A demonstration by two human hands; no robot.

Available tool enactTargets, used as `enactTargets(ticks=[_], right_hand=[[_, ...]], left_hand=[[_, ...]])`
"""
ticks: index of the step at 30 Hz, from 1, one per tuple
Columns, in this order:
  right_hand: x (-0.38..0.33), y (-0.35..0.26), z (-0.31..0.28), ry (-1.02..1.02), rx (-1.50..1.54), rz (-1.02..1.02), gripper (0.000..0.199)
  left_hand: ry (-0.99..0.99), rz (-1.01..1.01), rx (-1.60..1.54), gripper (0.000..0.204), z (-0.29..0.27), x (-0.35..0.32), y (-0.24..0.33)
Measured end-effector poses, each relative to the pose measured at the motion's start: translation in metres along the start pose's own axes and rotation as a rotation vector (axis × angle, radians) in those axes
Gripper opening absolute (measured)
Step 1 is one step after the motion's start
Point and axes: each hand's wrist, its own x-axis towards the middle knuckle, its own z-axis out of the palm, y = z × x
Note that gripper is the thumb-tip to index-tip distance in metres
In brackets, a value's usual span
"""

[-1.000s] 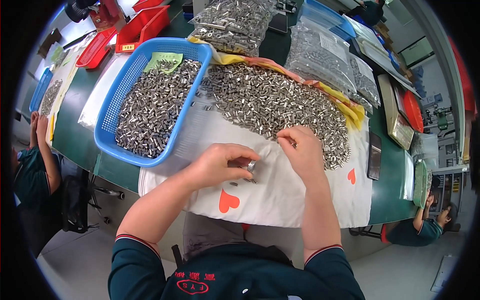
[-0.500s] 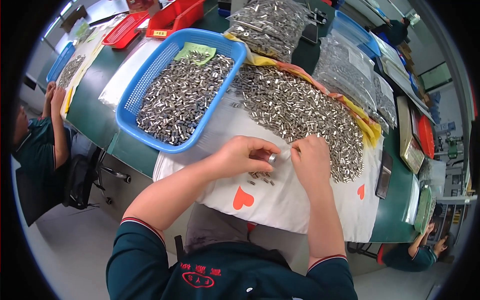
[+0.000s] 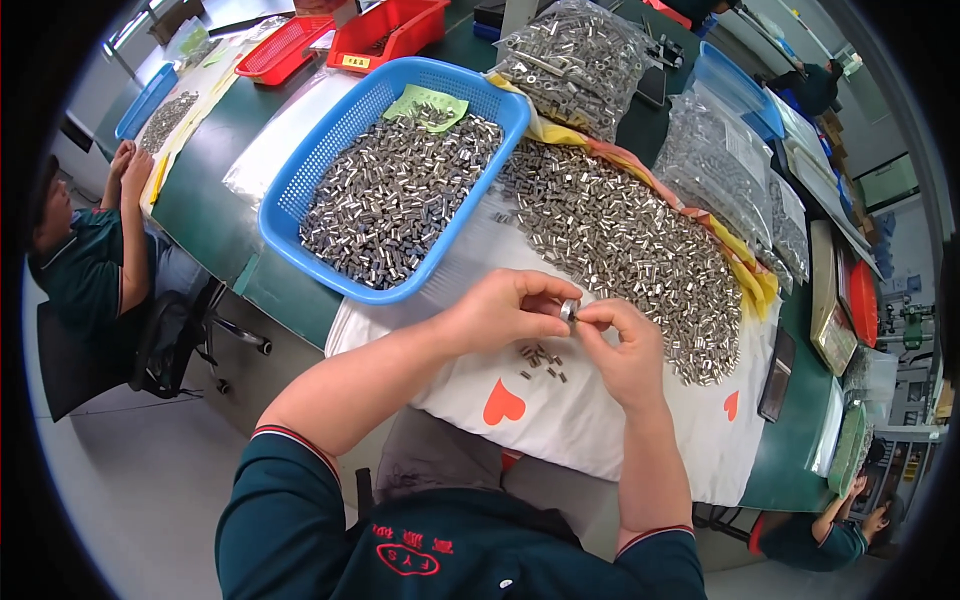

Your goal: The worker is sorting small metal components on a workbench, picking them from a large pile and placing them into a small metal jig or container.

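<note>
A: What's happening with the little metal piece?

B: I'm seeing both hands pinching it together, left hand and right hand meeting fingertip to fingertip above the white cloth, near the desk's front edge.

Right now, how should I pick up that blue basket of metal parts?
Take the blue basket by its two short end rims, both hands from above. It is long, heaped with small metal sleeves, and its mesh walls offer no handles.
</note>
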Motion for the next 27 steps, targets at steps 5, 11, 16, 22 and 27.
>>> enactTargets(ticks=[5,11,16,22,27], right_hand=[[-0.001,-0.002,0.006,0.027,-0.124,-0.078,0.012],[-0.004,-0.004,0.016,0.200,-0.499,-0.364,0.017],[-0.001,-0.002,0.016,0.167,-0.379,-0.340,0.015],[-0.003,0.000,0.012,0.146,-0.421,-0.331,0.015],[-0.004,0.001,0.015,0.167,-0.431,-0.348,0.014]], left_hand=[[-0.015,0.022,-0.040,0.036,0.001,-0.002,-0.003],[0.068,-0.033,0.004,0.036,0.007,-0.003,0.004],[0.027,-0.094,-0.046,0.037,0.000,-0.005,0.006],[0.041,-0.130,0.023,0.035,0.004,-0.003,0.007],[0.059,-0.070,0.131,0.035,0.005,-0.004,0.008]])
